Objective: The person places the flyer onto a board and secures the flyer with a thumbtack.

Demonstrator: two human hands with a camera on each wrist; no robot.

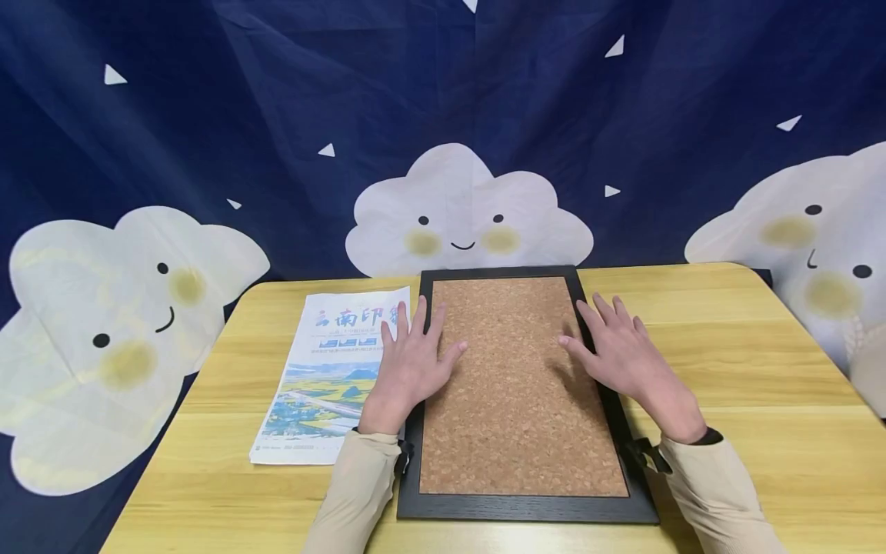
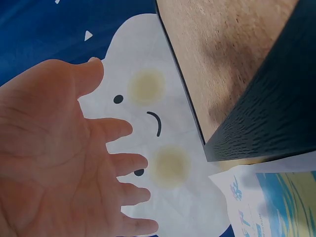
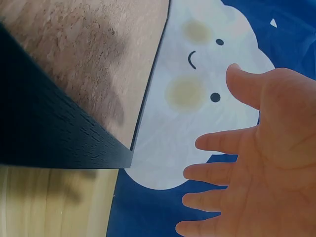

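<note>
A cork board [image 1: 515,385] in a black frame [image 1: 526,508] lies flat on the wooden table [image 1: 761,385]. My left hand [image 1: 411,362] hovers open over the board's left edge, fingers spread. My right hand [image 1: 619,346] is open above the right edge, fingers spread too. Neither hand grips anything. In the left wrist view the left hand [image 2: 64,163] shows an empty palm beside the frame [image 2: 271,113]. The right wrist view shows the right hand [image 3: 261,168] likewise empty, next to the frame [image 3: 54,133].
A printed newspaper [image 1: 332,377] lies on the table left of the board, partly under my left hand. A dark blue backdrop with white cloud faces [image 1: 467,215] hangs behind the table. Bare table stretches to the right of the board.
</note>
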